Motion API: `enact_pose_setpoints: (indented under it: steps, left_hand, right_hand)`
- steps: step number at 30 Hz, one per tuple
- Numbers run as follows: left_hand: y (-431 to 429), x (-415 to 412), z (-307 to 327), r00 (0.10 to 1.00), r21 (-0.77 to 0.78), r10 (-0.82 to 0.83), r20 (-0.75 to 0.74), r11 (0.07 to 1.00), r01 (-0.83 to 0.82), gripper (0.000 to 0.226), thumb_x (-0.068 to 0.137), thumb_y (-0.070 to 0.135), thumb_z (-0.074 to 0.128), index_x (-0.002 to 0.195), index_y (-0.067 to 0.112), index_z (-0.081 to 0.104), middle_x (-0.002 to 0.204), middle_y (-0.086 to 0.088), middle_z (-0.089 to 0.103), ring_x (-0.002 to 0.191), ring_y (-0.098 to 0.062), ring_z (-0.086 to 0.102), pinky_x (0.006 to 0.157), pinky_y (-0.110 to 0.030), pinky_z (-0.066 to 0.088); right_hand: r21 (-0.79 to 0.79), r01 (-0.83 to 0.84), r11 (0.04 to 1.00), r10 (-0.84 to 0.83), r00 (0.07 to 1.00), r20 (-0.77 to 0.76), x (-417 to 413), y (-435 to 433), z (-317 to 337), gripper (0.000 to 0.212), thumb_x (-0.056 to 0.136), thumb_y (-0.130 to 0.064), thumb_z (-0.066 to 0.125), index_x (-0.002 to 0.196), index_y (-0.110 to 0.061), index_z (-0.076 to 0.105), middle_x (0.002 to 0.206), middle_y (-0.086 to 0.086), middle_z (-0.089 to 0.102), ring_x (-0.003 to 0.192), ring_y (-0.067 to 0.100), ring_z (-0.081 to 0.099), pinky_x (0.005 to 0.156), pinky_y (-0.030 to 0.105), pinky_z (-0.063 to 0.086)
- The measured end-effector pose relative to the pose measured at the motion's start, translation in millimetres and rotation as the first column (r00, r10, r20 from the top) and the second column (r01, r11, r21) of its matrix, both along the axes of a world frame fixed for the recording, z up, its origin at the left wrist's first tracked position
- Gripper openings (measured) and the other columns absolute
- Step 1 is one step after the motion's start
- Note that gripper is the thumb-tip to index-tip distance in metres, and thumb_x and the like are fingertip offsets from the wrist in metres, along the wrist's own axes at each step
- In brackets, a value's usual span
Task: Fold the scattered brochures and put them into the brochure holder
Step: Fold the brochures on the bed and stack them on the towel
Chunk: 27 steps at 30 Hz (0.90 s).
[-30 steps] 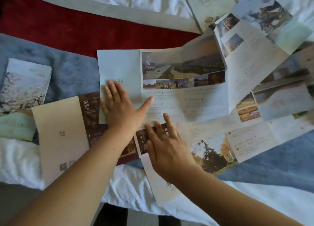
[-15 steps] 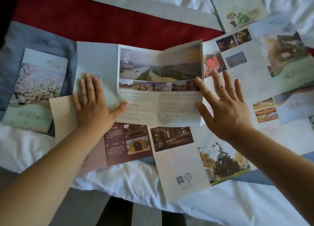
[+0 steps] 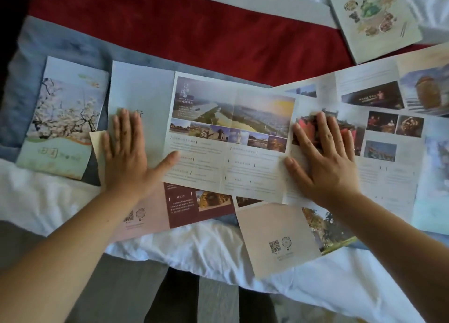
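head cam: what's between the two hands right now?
In the head view, between the left hand and the right hand lie two photo-and-text panels of the unfolded brochure, flat on the bed.

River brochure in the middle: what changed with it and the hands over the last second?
The right hand swept rightward from beside the left hand, across the river brochure, and now lies flat on the red-building panel at its right edge. The raised middle fold lies flatter. Nothing gripped or released. The left hand stayed pressing the blank left panel.
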<state>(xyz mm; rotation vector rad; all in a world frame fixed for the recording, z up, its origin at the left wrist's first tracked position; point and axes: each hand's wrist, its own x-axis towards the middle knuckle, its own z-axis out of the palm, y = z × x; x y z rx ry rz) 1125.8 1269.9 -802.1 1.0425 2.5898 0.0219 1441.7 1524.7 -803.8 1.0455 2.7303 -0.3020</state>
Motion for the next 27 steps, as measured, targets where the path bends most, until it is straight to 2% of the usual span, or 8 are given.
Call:
enact_pose_setpoints:
  steps: [7,12,15,17,20,27]
  left_hand:
    - [0.7,8.6,-3.8,0.999,0.081,0.043,-0.034,0.996,-0.040,0.117,0.080,0.092,0.026,0.162,0.019,-0.012,0.171,-0.006,-0.015,0.157,-0.021,-0.015,0.126,-0.052,-0.005]
    - [-0.8,7.3,-5.9,0.998,0.083,0.040,-0.051,0.996,-0.036,0.117,0.081,0.093,0.027,0.163,0.018,-0.011,0.171,-0.006,-0.013,0.158,-0.021,-0.013,0.126,-0.052,-0.003]
    - [-0.4,6.9,-6.3,0.998,0.068,0.032,-0.053,0.997,-0.028,0.119,0.080,0.094,0.025,0.162,0.017,-0.012,0.171,-0.006,-0.014,0.157,-0.022,-0.013,0.126,-0.052,-0.002]
    - [-0.9,7.0,-4.8,0.999,0.072,0.031,-0.040,0.997,-0.028,0.119,0.079,0.095,0.024,0.162,0.017,-0.011,0.171,-0.006,-0.014,0.157,-0.021,-0.013,0.127,-0.053,-0.001]
    - [-1.8,6.1,-1.2,1.000,0.094,0.021,-0.010,0.995,-0.020,0.118,0.079,0.094,0.025,0.163,0.019,-0.009,0.171,-0.004,-0.014,0.157,-0.019,-0.014,0.127,-0.052,-0.001]
    - [8.5,11.2,7.2,0.990,0.133,0.070,0.123,0.987,-0.086,0.115,0.076,0.095,0.020,0.164,0.025,-0.001,0.172,-0.003,-0.010,0.157,-0.015,-0.013,0.126,-0.051,-0.005]
  right_hand:
    - [0.025,0.026,0.999,-0.026,1.000,0.003,-1.3,-1.5,-10.0,0.071,0.100,-0.074,0.022,0.162,-0.048,0.000,0.173,0.001,-0.010,0.159,0.022,-0.012,0.128,0.053,0.001]
    - [-0.035,0.059,0.998,-0.058,0.998,0.023,-4.7,-2.2,-3.0,0.068,0.099,-0.075,0.016,0.159,-0.052,-0.006,0.171,-0.003,-0.017,0.156,0.021,-0.023,0.126,0.051,-0.009]
    - [-0.099,0.179,0.979,-0.179,0.984,0.002,-9.2,-16.7,-0.7,0.064,0.100,-0.072,0.015,0.157,-0.056,-0.008,0.170,-0.007,-0.022,0.153,0.026,-0.030,0.123,0.048,-0.017]
    - [-0.116,0.253,0.961,-0.259,0.965,-0.037,-9.8,-31.0,-0.6,0.062,0.102,-0.067,0.015,0.158,-0.055,-0.008,0.170,-0.009,-0.020,0.155,0.025,-0.026,0.125,0.048,-0.014]
    - [-0.058,0.281,0.958,-0.285,0.956,-0.072,-8.7,-45.4,-5.0,0.061,0.105,-0.060,0.016,0.160,-0.049,-0.008,0.172,-0.006,-0.016,0.157,0.024,-0.021,0.127,0.051,-0.006]
    - [-0.014,0.269,0.963,-0.269,0.956,-0.113,-7.6,-45.0,-20.1,0.063,0.105,-0.065,0.017,0.161,-0.047,-0.005,0.172,-0.004,-0.012,0.158,0.027,-0.016,0.126,0.051,-0.006]
